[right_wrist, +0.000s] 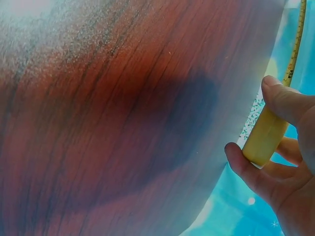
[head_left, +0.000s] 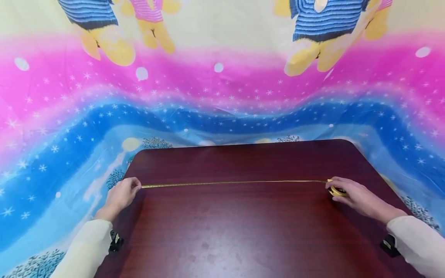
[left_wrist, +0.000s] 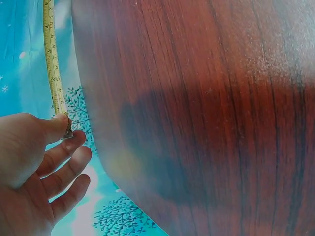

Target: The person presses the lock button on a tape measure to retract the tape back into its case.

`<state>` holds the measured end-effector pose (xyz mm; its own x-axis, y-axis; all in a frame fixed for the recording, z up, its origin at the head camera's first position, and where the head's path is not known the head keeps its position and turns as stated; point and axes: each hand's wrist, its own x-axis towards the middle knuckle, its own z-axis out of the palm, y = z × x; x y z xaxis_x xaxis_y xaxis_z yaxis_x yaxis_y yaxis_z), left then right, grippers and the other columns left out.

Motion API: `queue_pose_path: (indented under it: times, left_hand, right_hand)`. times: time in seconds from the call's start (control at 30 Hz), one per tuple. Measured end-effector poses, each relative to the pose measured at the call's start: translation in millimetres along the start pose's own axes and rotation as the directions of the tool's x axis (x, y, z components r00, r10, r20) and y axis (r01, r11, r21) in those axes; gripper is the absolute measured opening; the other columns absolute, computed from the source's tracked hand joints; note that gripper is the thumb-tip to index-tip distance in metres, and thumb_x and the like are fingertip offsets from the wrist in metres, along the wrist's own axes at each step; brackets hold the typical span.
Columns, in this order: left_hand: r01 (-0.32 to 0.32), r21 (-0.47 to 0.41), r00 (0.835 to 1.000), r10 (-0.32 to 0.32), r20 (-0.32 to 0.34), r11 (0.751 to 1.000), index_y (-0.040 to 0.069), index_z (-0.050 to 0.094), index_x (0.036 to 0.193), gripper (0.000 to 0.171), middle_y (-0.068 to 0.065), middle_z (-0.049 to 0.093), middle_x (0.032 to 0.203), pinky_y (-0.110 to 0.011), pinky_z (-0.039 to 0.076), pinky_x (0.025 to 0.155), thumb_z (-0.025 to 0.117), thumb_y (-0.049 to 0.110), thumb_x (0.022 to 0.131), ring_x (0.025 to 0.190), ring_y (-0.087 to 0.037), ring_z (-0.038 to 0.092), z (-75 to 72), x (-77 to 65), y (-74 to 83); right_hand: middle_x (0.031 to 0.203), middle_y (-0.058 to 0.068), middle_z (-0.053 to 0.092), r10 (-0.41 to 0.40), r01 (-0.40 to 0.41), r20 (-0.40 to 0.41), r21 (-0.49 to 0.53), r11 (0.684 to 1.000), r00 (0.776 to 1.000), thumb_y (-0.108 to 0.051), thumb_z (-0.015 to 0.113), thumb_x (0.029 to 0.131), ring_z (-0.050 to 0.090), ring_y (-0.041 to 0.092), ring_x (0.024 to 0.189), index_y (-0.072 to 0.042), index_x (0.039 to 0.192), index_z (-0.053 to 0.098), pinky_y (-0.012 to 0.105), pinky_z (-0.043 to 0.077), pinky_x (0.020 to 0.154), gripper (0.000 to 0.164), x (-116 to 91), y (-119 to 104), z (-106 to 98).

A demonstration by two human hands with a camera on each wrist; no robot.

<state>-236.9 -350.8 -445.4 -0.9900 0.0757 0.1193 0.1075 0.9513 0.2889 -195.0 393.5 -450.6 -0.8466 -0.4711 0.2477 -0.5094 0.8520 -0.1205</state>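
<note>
A yellow tape measure has its blade [head_left: 208,183] pulled out straight between the two hands, above the dark red-brown table [head_left: 222,227]. My left hand [head_left: 122,194] pinches the blade's metal end hook [left_wrist: 67,133] between thumb and forefinger; its other fingers are spread apart in the left wrist view. Over the table's right side, my right hand [head_left: 358,196] grips the yellow tape measure case [right_wrist: 266,137], thumb on one side and fingers around the other. Numbers show on the blade near the left thumb. The palm hides part of the case.
Behind and beside the table hangs a cloth [head_left: 215,96] printed with snowflakes, trees and bear figures. The table's rounded far corners and back edge lie beyond the blade. Dark straps [head_left: 116,241] sit at both wrists, over pale sleeves.
</note>
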Motion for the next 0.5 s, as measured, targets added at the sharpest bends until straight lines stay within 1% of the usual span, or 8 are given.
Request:
queue_pose_path:
  times: [0.1, 0.2, 0.3, 0.37, 0.4, 0.43, 0.5]
  left_hand:
    - [0.000, 0.004, 1.000, -0.001, 0.003, 1.000, 0.010, 0.070, 0.098, 0.012, -0.010, 0.073, 0.093, -0.040, 0.047, 0.059, 0.060, 0.015, 0.100, 0.069, -0.019, 0.059, 1.1, -0.3, -0.3]
    - [0.003, 0.007, 1.000, -0.003, 0.006, 1.000, 0.011, 0.070, 0.097, 0.011, -0.009, 0.073, 0.091, -0.041, 0.047, 0.060, 0.061, 0.016, 0.099, 0.069, -0.020, 0.059, 2.6, -1.0, -0.9]
    - [0.006, 0.006, 1.000, -0.006, 0.012, 1.000, 0.010, 0.070, 0.097, 0.011, -0.008, 0.072, 0.091, -0.040, 0.046, 0.059, 0.060, 0.016, 0.100, 0.070, -0.020, 0.059, 2.8, -1.8, -1.5]
    - [0.008, 0.007, 1.000, -0.008, 0.008, 1.000, 0.010, 0.070, 0.097, 0.011, -0.009, 0.072, 0.091, -0.040, 0.046, 0.059, 0.060, 0.016, 0.100, 0.070, -0.021, 0.059, 2.3, -1.7, -2.1]
    - [0.008, 0.007, 1.000, -0.008, 0.004, 1.000, 0.010, 0.070, 0.097, 0.011, -0.009, 0.072, 0.091, -0.040, 0.046, 0.058, 0.060, 0.016, 0.100, 0.070, -0.021, 0.060, 1.9, -1.5, -2.4]
    - [0.008, 0.007, 1.000, -0.008, -0.001, 1.000, 0.010, 0.070, 0.097, 0.011, -0.010, 0.072, 0.092, -0.040, 0.046, 0.058, 0.060, 0.015, 0.100, 0.070, -0.021, 0.060, 1.4, -1.0, -2.7]
    - [0.005, 0.007, 1.000, -0.005, -0.009, 1.000, 0.010, 0.069, 0.097, 0.011, -0.010, 0.073, 0.092, -0.039, 0.045, 0.057, 0.060, 0.016, 0.100, 0.070, -0.022, 0.060, 0.2, 0.1, -2.7]
  right_hand:
    - [0.117, 0.002, 0.068, -0.006, 0.007, -0.015, 0.015, 1.000, 1.000, -0.012, 0.083, 0.081, 0.063, 0.018, 0.099, -0.021, 0.111, 0.068, 0.034, 0.055, 0.079, 0.035, -0.5, -0.9, 1.6]
    - [0.117, -0.001, 0.067, -0.004, 0.006, -0.056, 0.024, 1.000, 0.998, -0.011, 0.083, 0.081, 0.060, 0.014, 0.097, -0.024, 0.107, 0.067, 0.027, 0.052, 0.077, 0.033, -0.7, -2.1, 3.0]
    - [0.121, 0.001, 0.065, -0.001, 0.003, -0.090, 0.028, 1.000, 0.996, -0.010, 0.082, 0.082, 0.058, 0.013, 0.099, -0.024, 0.110, 0.067, 0.016, 0.046, 0.079, 0.034, -0.7, -2.5, 3.3]
    - [0.124, 0.003, 0.065, 0.003, 0.001, -0.099, 0.037, 0.999, 0.995, -0.010, 0.082, 0.082, 0.057, 0.014, 0.102, -0.021, 0.116, 0.066, 0.009, 0.041, 0.083, 0.039, -1.3, -2.0, 2.6]
    - [0.124, 0.004, 0.064, 0.006, -0.001, -0.095, 0.045, 0.999, 0.995, -0.009, 0.082, 0.082, 0.057, 0.015, 0.102, -0.019, 0.121, 0.064, 0.007, 0.040, 0.083, 0.044, -1.6, -1.3, 1.9]
    - [0.126, 0.005, 0.064, 0.012, -0.007, -0.089, 0.052, 0.999, 0.996, -0.009, 0.082, 0.082, 0.057, 0.016, 0.102, -0.018, 0.127, 0.062, 0.007, 0.040, 0.083, 0.050, -1.9, -0.4, 1.1]
    - [0.128, 0.007, 0.062, 0.037, -0.032, -0.064, 0.067, 0.997, 0.997, -0.009, 0.083, 0.081, 0.058, 0.018, 0.103, -0.017, 0.140, 0.053, 0.011, 0.044, 0.081, 0.067, -2.7, 1.6, -1.2]
